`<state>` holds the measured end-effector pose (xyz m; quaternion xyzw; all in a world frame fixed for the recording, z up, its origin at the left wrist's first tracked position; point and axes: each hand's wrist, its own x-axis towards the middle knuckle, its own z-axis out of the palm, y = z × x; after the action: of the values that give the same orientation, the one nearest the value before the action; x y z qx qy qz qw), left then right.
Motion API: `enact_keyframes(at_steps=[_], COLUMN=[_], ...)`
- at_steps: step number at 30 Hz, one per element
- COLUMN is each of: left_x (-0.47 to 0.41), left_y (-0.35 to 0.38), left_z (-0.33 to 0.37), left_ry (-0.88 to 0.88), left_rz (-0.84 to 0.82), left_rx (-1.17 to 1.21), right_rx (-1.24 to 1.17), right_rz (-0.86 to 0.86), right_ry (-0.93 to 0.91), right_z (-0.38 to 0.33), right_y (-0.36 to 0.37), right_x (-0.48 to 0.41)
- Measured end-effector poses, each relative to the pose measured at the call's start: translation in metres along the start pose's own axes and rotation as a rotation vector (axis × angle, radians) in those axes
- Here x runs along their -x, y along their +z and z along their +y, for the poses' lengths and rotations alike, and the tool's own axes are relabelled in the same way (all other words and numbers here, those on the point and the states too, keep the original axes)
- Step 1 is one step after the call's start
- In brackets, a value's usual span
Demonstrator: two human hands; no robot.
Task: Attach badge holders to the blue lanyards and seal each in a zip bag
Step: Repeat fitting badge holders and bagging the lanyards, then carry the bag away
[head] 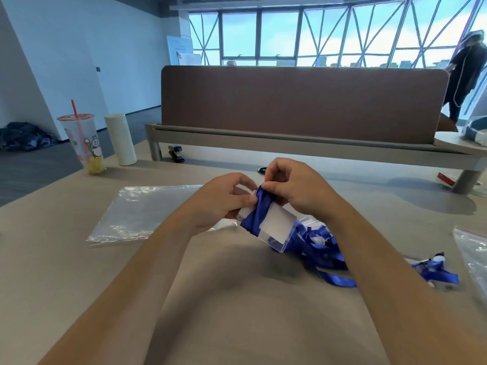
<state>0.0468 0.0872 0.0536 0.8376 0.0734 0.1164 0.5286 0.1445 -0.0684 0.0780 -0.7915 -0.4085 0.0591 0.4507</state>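
Observation:
Above the middle of the table, my left hand (225, 198) and my right hand (291, 185) together hold a folded blue lanyard (257, 214) with a clear badge holder (276, 229) hanging from it. The left fingers pinch the lanyard's clip end. The right fingers pinch the lanyard's top fold. A heap of other blue lanyards (324, 254) lies on the table under my right forearm, one with a white clip (437, 259) at the right. A clear zip bag (139, 212) lies flat to the left of my hands.
A plastic drink cup with a red straw (84, 143) and a white roll (120, 139) stand at the table's far left. A black stapler (176, 153) sits below the brown divider (303, 101). More clear bags (474, 254) lie at the right edge. A person (466, 72) stands far right.

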Motion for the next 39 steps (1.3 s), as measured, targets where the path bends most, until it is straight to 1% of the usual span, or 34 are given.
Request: enact_keyframes(at_steps=[3,6,12,16,20,24,25,27,28,30,33,35,37,39], left_x=[-0.001,-0.003,-0.004,0.003,0.016,0.025,0.027,0.027,0.026,0.022,0.011,0.006,0.004,0.006], left_y=[0.003,0.006,-0.005,-0.013,-0.021,-0.036,-0.041,-0.05,-0.052,-0.051,-0.041,-0.037,-0.037,-0.037], left_z=[0.001,0.003,0.001,0.011,0.017,0.008,0.003,-0.01,-0.016,-0.028,-0.043,-0.053,-0.058,-0.059], left_ry=[-0.039,-0.062,-0.097,-0.082,-0.097,-0.151,-0.161,-0.164,-0.156,-0.138,-0.155,-0.181,-0.199,-0.178], left_rz=[0.029,0.022,0.044,0.003,0.006,0.096,0.148,0.254,0.269,0.198,0.014,-0.072,-0.115,-0.129], left_rx=[0.019,-0.067,-0.114,-0.225,-0.254,-0.19,-0.22,-0.355,-0.414,-0.498,-0.606,-0.677,-0.708,-0.728], right_rx=[-0.008,0.03,0.011,-0.036,-0.011,0.007,0.013,0.077,0.133,0.221,0.253,0.269,0.289,0.283], right_rz=[0.039,0.053,-0.076,-0.101,-0.089,-0.002,0.023,0.07,0.091,0.131,0.189,0.196,0.181,0.173], right_ry=[-0.014,-0.028,0.012,0.032,-0.02,-0.032,-0.025,-0.006,0.005,0.03,0.069,0.091,0.101,0.103], right_z=[0.004,0.008,0.003,-0.005,-0.015,-0.018,-0.015,-0.008,-0.004,0.005,0.019,0.025,0.029,0.03], right_y=[0.004,0.005,0.009,0.009,0.014,0.027,0.028,0.03,0.031,0.033,0.036,0.039,0.041,0.04], right_x=[-0.003,-0.006,-0.001,0.007,0.012,0.007,0.003,-0.006,-0.012,-0.022,-0.029,-0.029,-0.029,-0.029])
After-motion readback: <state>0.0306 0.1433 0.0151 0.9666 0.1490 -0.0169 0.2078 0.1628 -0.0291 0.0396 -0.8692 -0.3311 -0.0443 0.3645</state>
